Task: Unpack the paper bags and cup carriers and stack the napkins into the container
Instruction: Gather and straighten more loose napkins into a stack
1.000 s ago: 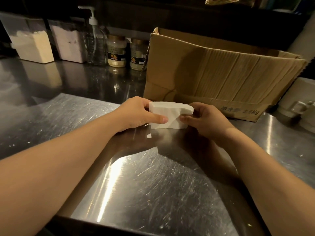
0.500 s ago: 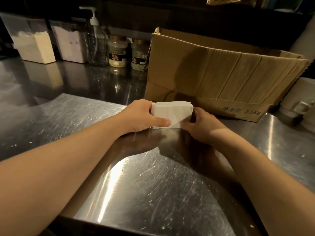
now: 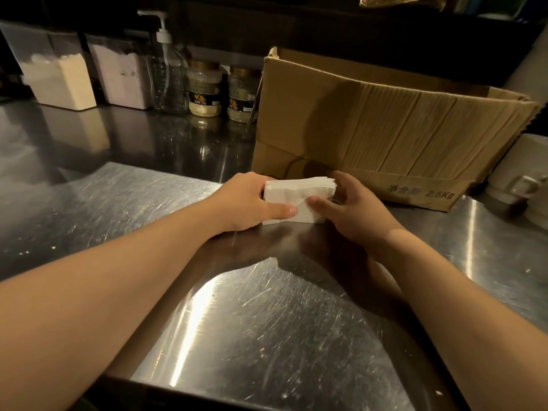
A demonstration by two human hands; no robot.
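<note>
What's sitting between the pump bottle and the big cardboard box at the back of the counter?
Two glass jars of pale powder, one beside the other, stand between the pump bottle and the cardboard box, as the head view shows.

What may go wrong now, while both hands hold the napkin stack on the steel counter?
The napkin stack looks loose at its top right edge, so sheets may fan out or slip when the left hand and right hand lift it. The counter shows small crumbs, which may dirty the bottom napkin. The cardboard box stands close behind and could be bumped.

Two jars [image 3: 204,90], two tubs [image 3: 63,81], one box [image 3: 385,129].
</note>
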